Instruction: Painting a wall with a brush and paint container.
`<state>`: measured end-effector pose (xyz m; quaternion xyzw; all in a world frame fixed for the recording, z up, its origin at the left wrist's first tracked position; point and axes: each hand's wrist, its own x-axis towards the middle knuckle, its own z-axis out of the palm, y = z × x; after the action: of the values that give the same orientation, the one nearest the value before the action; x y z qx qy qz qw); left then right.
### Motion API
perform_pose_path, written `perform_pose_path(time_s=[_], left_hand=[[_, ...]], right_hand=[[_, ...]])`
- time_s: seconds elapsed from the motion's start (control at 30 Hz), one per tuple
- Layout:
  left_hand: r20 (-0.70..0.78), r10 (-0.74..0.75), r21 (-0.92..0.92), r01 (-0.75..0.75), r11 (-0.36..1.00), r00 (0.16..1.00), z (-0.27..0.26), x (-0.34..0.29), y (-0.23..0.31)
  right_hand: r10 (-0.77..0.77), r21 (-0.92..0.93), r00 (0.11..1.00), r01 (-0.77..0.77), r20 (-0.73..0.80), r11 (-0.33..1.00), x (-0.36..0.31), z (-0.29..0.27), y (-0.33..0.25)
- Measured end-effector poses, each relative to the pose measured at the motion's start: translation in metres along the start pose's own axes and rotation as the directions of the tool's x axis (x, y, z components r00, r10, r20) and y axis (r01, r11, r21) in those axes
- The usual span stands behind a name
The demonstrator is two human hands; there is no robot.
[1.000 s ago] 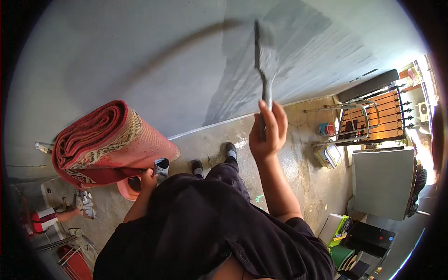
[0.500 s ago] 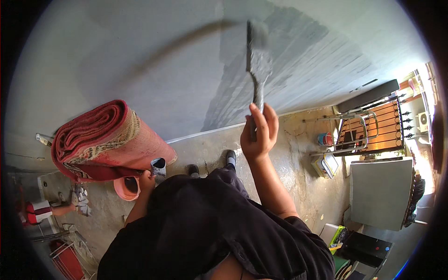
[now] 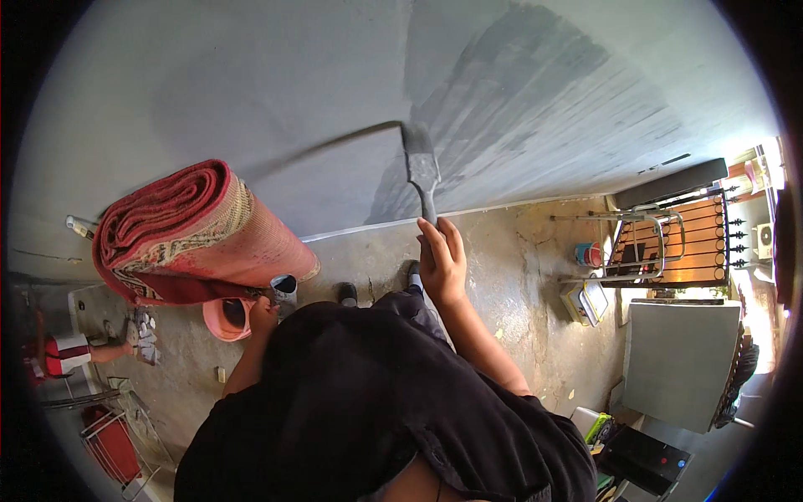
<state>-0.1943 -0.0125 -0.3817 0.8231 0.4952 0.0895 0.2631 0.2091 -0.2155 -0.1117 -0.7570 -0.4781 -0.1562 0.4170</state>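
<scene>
My right hand (image 3: 445, 269) is closed around the handle of a wide paintbrush (image 3: 422, 167), whose bristles press against the grey wall (image 3: 276, 92). Darker, wet-looking grey strokes (image 3: 510, 71) spread over the wall beyond and to the right of the brush. Low on the left, my left hand (image 3: 264, 315) grips a small grey-smeared container (image 3: 285, 288) with an open top. What it holds is too dark to make out. A pink bucket (image 3: 219, 321) stands just left of that hand.
A rolled red carpet (image 3: 201, 243) leans on the wall at left. Another person's gloved hand (image 3: 145, 337) shows at far left. Rightward stand a metal walker frame (image 3: 661, 243), a red-and-blue bucket (image 3: 589, 254), a lidded tub (image 3: 585, 303) and a grey panel (image 3: 679, 360).
My right hand has drawn the brush down the wall and a little to the left. The left hand still grips the container, and the view has shifted slightly.
</scene>
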Motion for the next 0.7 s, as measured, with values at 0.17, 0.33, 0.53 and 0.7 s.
perform_pose_path(time_s=[0.17, 0.33, 0.53, 0.7], left_hand=[[0.093, -0.077, 0.057, 0.072, 0.996, 0.993, -0.015, 0.001, -0.008], [0.111, -0.019, 0.116, 0.006, 0.993, 0.994, -0.022, 0.019, -0.001], [0.141, 0.032, 0.077, -0.043, 0.996, 0.989, -0.023, 0.032, 0.010], [0.133, -0.006, 0.028, 0.002, 1.000, 0.991, -0.016, 0.024, -0.008]], right_hand=[[-0.057, -0.036, 0.980, 0.051, -0.192, 0.998, 0.014, 0.008, -0.009], [0.058, 0.043, 0.992, -0.053, -0.113, 0.998, 0.025, 0.043, 0.001], [0.148, 0.069, 0.987, -0.144, -0.063, 0.987, -0.035, 0.058, 0.003], [0.041, 0.034, 0.981, -0.035, -0.190, 0.999, -0.008, 0.042, -0.005]])
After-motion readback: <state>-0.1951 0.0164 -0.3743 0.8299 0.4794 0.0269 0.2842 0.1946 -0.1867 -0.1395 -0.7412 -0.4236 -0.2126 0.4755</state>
